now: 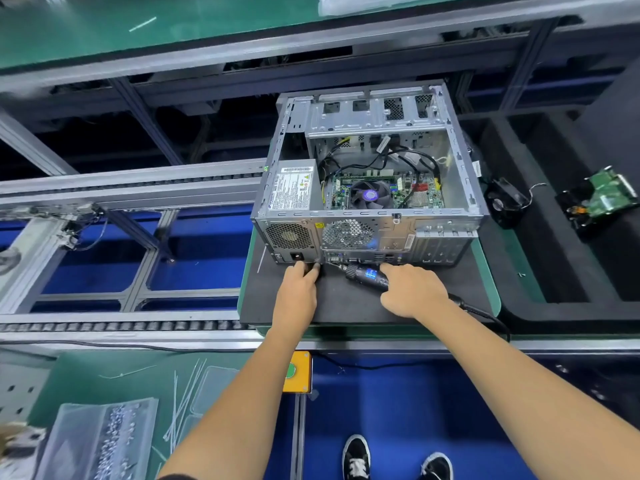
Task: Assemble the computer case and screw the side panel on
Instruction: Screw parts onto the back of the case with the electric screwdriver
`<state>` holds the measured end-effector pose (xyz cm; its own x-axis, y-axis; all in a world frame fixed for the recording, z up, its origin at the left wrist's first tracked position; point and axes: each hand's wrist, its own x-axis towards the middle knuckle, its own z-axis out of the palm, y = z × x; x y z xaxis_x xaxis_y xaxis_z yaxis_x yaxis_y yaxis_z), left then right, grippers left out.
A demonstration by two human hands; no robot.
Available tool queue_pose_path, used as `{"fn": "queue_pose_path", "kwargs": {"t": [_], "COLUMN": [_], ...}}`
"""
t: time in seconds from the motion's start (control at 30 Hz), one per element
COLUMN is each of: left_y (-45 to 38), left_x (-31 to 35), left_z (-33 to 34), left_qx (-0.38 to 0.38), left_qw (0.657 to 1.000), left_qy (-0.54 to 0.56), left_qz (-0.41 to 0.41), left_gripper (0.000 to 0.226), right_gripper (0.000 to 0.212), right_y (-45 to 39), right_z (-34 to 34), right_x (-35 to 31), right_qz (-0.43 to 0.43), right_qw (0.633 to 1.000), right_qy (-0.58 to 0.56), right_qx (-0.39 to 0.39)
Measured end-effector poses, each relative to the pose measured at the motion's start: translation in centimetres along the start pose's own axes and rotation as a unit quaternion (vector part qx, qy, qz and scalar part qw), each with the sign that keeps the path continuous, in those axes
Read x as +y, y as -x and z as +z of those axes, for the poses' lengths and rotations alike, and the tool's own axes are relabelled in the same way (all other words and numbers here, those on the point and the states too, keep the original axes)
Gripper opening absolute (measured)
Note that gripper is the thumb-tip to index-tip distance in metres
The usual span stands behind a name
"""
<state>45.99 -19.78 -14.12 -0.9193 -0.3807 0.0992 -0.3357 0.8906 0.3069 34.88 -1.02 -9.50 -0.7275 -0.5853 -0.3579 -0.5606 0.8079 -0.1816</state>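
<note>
Clear plastic tray of screws (104,441) at far left on green table (79,379), white cable ties (183,403) beside it. Yellow button box (298,372) at table edge. Left hand (298,289) pinched at computer case (370,174) rear bottom edge, fingertips touching near power socket; anything held too small to tell. Case lies on side on black mat (332,306), open side up, motherboard and fan visible, no side panel on. Right hand (414,292) wrapped around electric screwdriver (367,275), bit pointing left to case rear. Loose fan (504,202) and hard drive (602,199) far right.
</note>
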Motion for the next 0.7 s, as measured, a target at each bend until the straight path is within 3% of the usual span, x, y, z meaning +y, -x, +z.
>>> {"fn": "queue_pose_path", "kwargs": {"t": [0.5, 0.6, 0.7], "left_y": [0.5, 0.3, -0.4], "left_x": [0.3, 0.7, 1.5], "left_z": [0.4, 0.3, -0.2], "left_qx": [0.033, 0.052, 0.060], "left_qw": [0.999, 0.990, 0.959], "left_qy": [0.042, 0.117, 0.227], "left_qz": [-0.009, -0.063, -0.156], "left_gripper": [0.038, 0.029, 0.020], "right_gripper": [0.051, 0.051, 0.054], "right_y": [-0.1, 0.0, 0.3], "right_z": [0.1, -0.1, -0.5], "right_x": [0.0, 0.0, 0.2], "right_qz": [0.001, -0.003, -0.001], "right_qw": [1.000, 1.000, 0.998], "right_qy": [0.002, 0.001, -0.032], "right_qx": [-0.008, -0.015, -0.047]}}
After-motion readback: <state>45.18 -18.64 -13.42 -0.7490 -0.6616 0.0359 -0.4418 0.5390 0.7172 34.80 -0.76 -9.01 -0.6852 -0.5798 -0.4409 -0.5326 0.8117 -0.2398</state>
